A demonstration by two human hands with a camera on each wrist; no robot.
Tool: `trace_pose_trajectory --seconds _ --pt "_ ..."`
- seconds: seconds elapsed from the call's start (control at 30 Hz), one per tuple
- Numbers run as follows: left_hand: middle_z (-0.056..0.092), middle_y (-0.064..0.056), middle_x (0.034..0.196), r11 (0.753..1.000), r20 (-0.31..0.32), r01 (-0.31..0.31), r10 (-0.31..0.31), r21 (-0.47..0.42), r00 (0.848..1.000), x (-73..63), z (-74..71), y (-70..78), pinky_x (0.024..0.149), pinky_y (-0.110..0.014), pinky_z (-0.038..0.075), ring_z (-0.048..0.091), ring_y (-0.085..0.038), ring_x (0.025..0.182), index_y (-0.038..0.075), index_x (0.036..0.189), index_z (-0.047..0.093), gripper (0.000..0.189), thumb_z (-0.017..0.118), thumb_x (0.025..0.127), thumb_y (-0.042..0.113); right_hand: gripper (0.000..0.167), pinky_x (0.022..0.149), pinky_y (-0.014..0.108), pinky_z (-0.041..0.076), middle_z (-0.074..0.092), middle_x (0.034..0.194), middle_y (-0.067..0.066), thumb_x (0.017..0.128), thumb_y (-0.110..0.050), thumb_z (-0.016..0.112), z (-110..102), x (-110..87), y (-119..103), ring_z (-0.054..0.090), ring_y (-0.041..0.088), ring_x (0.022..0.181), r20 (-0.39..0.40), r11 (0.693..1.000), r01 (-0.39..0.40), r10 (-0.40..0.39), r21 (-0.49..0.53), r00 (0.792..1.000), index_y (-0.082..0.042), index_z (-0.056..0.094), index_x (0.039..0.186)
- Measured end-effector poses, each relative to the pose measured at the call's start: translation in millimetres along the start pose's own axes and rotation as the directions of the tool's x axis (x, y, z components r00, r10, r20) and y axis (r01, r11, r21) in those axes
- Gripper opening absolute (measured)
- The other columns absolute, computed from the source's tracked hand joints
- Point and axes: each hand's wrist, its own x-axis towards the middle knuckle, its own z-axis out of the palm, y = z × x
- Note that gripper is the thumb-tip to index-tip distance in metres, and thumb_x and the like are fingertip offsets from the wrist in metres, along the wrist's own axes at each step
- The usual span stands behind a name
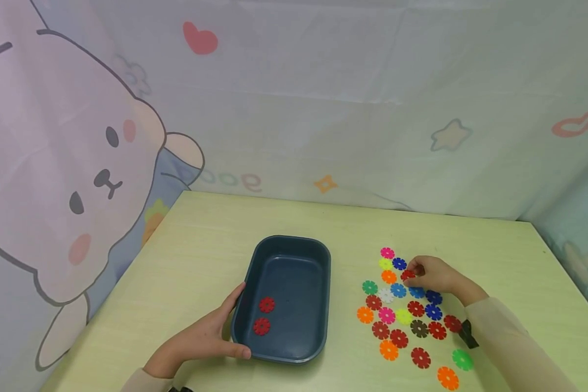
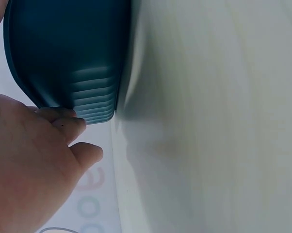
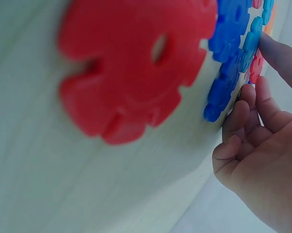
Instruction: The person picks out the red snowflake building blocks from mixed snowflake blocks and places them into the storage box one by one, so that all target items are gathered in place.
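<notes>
Right hand: the right hand (image 1: pixel 433 274) pinches a red disc (image 1: pixel 408 275) between thumb and finger; its edge is partly covered, and I can't tell whether it has left the table.
Under the hand: a blue disc (image 1: pixel 416 292) is partly hidden beneath the knuckles; a dark blue disc (image 1: pixel 434 297) lies just beside it.
Disc spread: flat, notched rounds with centre holes, smooth like plastic, in pink, orange, yellow, green, white, brown, blue and red. Close by the right wrist, one red round (image 3: pixel 131 87) looms blurred, its top cut off.
Right cuff: a black strap (image 1: pixel 467 334) pokes out beside the pale sleeve (image 1: pixel 509 337).
Left hand: the left hand (image 1: pixel 203 335) grips the tray (image 1: pixel 294 283) at its near left corner, some fingertips hidden behind the wall.
Tray: deep, dark blue, round-cornered, well apart from the pinched disc; two red discs (image 1: pixel 267 304) lie inside.
Table: pale, faintly grained top (image 1: pixel 215 234).
Backdrop: creased printed cloth (image 1: pixel 299 65), its bear cut off at the left.
</notes>
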Motion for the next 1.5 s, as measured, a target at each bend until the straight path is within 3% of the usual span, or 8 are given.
trace_pose_trajectory --seconds 0.23,0.73,0.97,1.13,1.33,1.5 --pt "0.008 -0.013 0.161 1.000 -0.001 0.004 -0.004 0.003 1.000 -0.6 -0.1 -0.2 0.110 -0.055 0.025 0.015 -0.035 0.146 0.017 0.156 -0.005 0.120 0.084 0.076 0.027 0.035 0.071 0.032 0.047 0.052 0.084 0.005 0.084 -0.025 0.076 1 -0.3 -1 0.048 0.020 0.078 -0.007 1.000 0.019 -0.019 0.010 1.000 -0.001 0.057 0.099" --pt "0.009 -0.012 0.161 1.000 -0.005 0.011 -0.011 0.017 1.000 -0.9 -0.4 -0.4 0.110 -0.054 0.026 0.017 -0.034 0.145 0.018 0.156 -0.005 0.119 0.083 0.076 0.028 0.036 0.074 0.035 0.051 0.059 0.085 0.004 0.081 -0.026 0.078 3 1.5 -3 0.051 0.019 0.078 -0.044 0.995 0.057 -0.061 -0.087 0.997 0.000 0.065 0.101" --pt "0.010 -0.012 0.161 1.000 -0.006 0.008 -0.007 0.015 1.000 -1.0 -0.7 -1.1 0.110 -0.053 0.026 0.017 -0.034 0.145 0.018 0.156 -0.004 0.119 0.084 0.076 0.028 0.037 0.064 0.030 0.047 0.056 0.082 0.003 0.080 -0.029 0.078 -2 3.0 -12 0.049 0.019 0.074 -0.101 0.994 0.077 -0.085 -0.081 0.991 -0.002 0.065 0.102" --pt "0.009 -0.012 0.161 1.000 -0.003 0.007 -0.007 0.008 1.000 -0.9 -1.3 -0.6 0.110 -0.053 0.026 0.016 -0.034 0.146 0.017 0.156 -0.005 0.119 0.083 0.076 0.027 0.033 0.063 0.029 0.046 0.057 0.084 0.002 0.080 -0.023 0.077 -7 0.5 -31 0.050 0.020 0.079 -0.137 0.982 0.151 -0.166 -0.110 0.977 -0.003 0.065 0.103" --pt "0.008 -0.012 0.161 1.000 -0.003 0.016 -0.016 0.005 1.000 -0.6 -1.1 -0.5 0.109 -0.058 0.024 0.016 -0.034 0.146 0.017 0.156 -0.005 0.119 0.083 0.076 0.028 0.034 0.066 0.029 0.048 0.059 0.086 -0.001 0.080 -0.021 0.078 -9 -0.9 -54 0.052 0.021 0.080 -0.157 0.950 0.270 -0.295 -0.159 0.943 -0.001 0.065 0.104" --pt "0.009 -0.011 0.161 1.000 -0.004 0.007 -0.007 0.022 1.000 0.0 -1.0 -0.2 0.111 -0.053 0.026 0.018 -0.033 0.145 0.017 0.156 -0.005 0.120 0.083 0.076 0.028 0.025 0.070 0.031 0.049 0.059 0.085 -0.004 0.080 -0.019 0.077 -9 1.0 -72 0.054 0.021 0.081 -0.155 0.926 0.344 -0.367 -0.157 0.917 -0.007 0.067 0.099"
